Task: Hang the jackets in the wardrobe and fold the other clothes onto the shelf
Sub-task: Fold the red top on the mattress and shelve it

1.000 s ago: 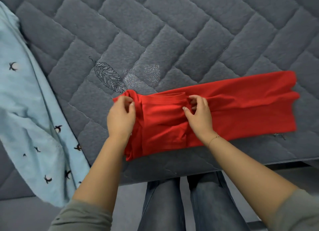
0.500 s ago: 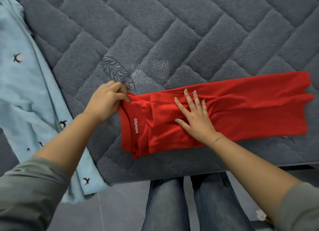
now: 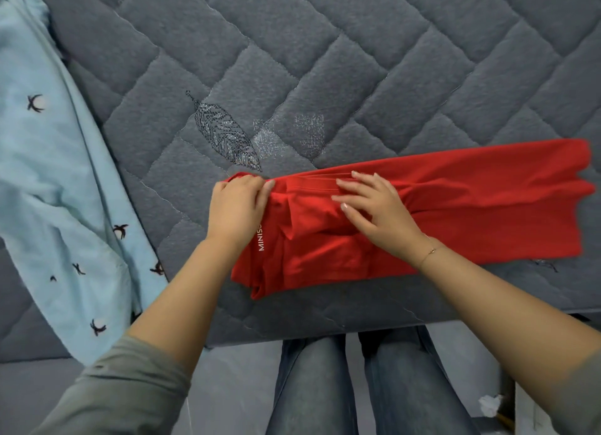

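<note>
A red knit garment (image 3: 455, 213), folded into a long band, lies on the quilted grey mattress (image 3: 325, 60). The left hand (image 3: 237, 210) apparently pinches its end; the right hand (image 3: 374, 207) presses it, fingers spread.

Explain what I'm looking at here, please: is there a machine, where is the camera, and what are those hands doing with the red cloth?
No machine: a person wears a camera on the head, looking down at their own arms. A red MINISO garment, folded into a long strip, lies on a grey quilted mattress. The left hand grips its left end; the right hand presses on it with spread fingers. A light blue garment with small bird prints lies at the left, untouched.
</note>
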A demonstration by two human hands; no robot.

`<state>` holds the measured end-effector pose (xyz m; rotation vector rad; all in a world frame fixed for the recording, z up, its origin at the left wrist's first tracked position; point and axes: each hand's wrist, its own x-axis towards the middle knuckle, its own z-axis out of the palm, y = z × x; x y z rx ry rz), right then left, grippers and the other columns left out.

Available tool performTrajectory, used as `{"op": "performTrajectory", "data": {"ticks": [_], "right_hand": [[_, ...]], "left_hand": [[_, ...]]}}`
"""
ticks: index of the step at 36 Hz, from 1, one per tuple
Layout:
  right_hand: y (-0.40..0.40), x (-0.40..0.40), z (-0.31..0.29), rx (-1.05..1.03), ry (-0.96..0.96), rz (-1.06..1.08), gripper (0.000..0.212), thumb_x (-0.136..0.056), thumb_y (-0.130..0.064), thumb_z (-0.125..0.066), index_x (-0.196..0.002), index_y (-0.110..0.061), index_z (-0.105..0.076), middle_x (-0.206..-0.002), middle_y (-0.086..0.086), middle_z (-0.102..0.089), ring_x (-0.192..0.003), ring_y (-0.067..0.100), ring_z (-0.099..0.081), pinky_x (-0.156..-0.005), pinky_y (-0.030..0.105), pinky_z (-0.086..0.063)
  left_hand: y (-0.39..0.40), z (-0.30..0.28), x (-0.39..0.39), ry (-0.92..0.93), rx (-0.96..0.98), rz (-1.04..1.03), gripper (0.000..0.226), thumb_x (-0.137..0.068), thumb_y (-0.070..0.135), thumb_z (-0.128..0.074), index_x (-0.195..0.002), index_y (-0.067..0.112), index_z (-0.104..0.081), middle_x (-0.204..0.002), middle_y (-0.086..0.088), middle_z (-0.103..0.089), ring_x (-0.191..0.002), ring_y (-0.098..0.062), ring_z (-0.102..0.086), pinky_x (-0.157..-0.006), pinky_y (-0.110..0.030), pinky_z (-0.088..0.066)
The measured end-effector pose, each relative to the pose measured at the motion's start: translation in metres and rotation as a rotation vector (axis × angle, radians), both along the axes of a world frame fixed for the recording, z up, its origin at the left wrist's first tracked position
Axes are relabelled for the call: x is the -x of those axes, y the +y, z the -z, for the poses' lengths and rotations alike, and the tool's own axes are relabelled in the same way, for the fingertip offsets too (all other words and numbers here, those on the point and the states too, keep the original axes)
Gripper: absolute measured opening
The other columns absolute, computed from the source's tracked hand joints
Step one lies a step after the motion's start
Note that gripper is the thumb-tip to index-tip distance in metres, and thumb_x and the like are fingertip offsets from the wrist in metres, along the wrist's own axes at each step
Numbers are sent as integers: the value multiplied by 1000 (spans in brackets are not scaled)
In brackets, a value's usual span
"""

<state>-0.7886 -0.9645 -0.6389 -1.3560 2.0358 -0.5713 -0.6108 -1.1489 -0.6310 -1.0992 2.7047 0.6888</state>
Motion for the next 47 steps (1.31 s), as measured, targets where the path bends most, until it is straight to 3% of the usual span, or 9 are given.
{"op": "performTrajectory", "data": {"ticks": [4, 8, 14, 22, 30, 34, 40, 43, 47], "right_hand": [[-21, 19, 0, 77, 141, 152, 21, -93, -15, -59, -109, -9, -72, -118, 11, -65, -115, 34, -56, -99, 47, -41], [-39, 39, 10, -68, 199, 156, 22, -91, -26, -65, -105, -12, -71, -105, 9, -63, -106, 30, -54, -92, 37, -35], [-55, 62, 18, -182, 192, -26, 22, -88, -35, -66, -93, -13, -67, -97, 5, -62, -101, 26, -53, -90, 34, -29], [-54, 65, 19, -189, 165, 91, 20, -97, -28, -56, -98, -9, -60, -97, 8, -68, -98, 29, -59, -93, 37, -30], [-51, 46, 23, -131, 155, 289, 19, -93, -30, -61, -92, -11, -63, -91, 6, -66, -95, 28, -57, -89, 35, -31], [-43, 31, 20, -84, 147, 339, 20, -96, -25, -57, -101, -7, -63, -105, 12, -63, -101, 32, -55, -91, 39, -35], [-17, 3, 5, 40, 190, 425, 36, -92, -20, -63, -125, -6, -58, -134, 13, -52, -126, 31, -48, -110, 48, -31], [2, -13, 2, 64, 210, 449, 33, -88, -16, -68, -119, -8, -62, -123, 11, -58, -115, 29, -53, -101, 40, -36], [25, -29, -1, 15, 148, 576, 13, -88, -14, -67, -100, -14, -64, -94, 2, -58, -88, 20, -53, -80, 31, -37]], "left_hand": [[-17, 4, 3, -34, 46, -68, 18, -91, 31, -62, -105, 18, -64, -98, -4, -67, -102, -30, -56, -87, -39, -29], [-36, 7, -2, -124, -49, 21, 37, -77, 37, -76, -111, 25, -65, -118, -2, -53, -119, -27, -41, -94, -39, -25], [-61, 6, -6, -32, -222, 174, 12, -82, 21, -74, -90, 14, -70, -96, -3, -64, -100, -29, -55, -86, -40, -41], [-85, 13, -2, -85, -268, 29, 2, -89, 14, -65, -91, 15, -65, -82, 4, -63, -82, -19, -57, -70, -26, -34], [-76, 6, 2, 34, -550, -32, 29, -85, 26, -74, -111, 20, -63, -92, 5, -55, -86, -10, -52, -81, -19, -41], [-64, 11, -5, 35, -355, 102, 20, -79, 8, -76, -98, 6, -71, -101, -14, -58, -98, -29, -55, -85, -27, -38], [-57, 10, -1, 4, -148, 2, 19, -80, 0, -66, -96, 8, -75, -106, -12, -64, -106, -36, -54, -91, -43, -41], [-40, -7, 6, 21, -63, -101, 28, -77, 10, -59, -97, 18, -76, -109, -5, -60, -109, -31, -48, -89, -35, -30], [3, -27, 10, 171, -105, -347, 14, -81, 19, -56, -88, 16, -68, -87, -3, -55, -87, -25, -54, -77, -35, -41]]}}
